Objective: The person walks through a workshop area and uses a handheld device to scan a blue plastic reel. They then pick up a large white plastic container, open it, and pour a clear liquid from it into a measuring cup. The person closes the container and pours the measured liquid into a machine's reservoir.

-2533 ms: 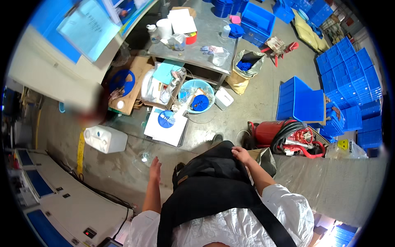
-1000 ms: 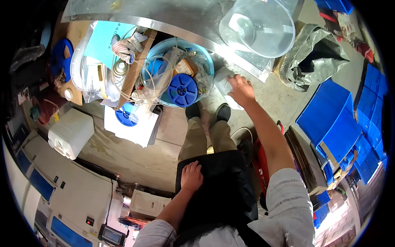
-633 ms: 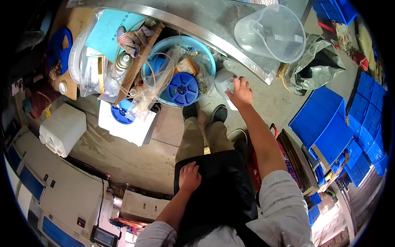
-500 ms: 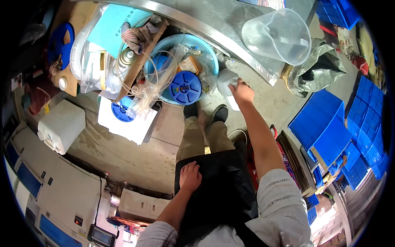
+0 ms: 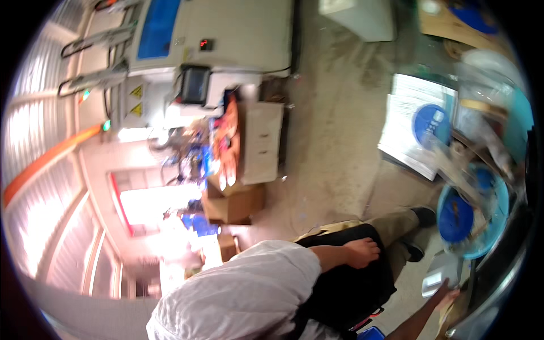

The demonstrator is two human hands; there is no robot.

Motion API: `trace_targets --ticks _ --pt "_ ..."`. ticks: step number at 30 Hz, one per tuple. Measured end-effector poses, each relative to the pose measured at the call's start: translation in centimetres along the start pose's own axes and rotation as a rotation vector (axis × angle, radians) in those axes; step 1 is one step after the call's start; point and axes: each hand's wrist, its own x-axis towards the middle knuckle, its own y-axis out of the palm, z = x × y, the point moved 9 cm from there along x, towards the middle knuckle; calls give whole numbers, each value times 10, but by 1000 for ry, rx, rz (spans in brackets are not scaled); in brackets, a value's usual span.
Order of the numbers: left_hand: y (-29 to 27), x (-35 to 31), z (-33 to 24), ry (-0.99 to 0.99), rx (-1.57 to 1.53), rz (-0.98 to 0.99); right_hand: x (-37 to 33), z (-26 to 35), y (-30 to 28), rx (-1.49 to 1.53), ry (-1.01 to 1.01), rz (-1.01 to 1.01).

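One whitish, box-shaped plastic container sits right at the fingertips of the right hand; that hand is blurred, so I cannot tell whether its fingers pinch it. The left hand's fingers lie loosely bent, slightly spread, on a smooth black apron. Beyond the container from the right fingers is a round, light-blue plastic tub. Since half a second ago the view has swung leftward, bringing in a brown cardboard box.
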Motion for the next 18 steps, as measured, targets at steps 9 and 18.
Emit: trace_targets --ticks 9,18 --pt "43 -6 17 -165 -172 -317 23 36 -36 73 152 -16" --pt "34 -13 19 -228 -196 -413 55 24 -32 -31 95 -42"
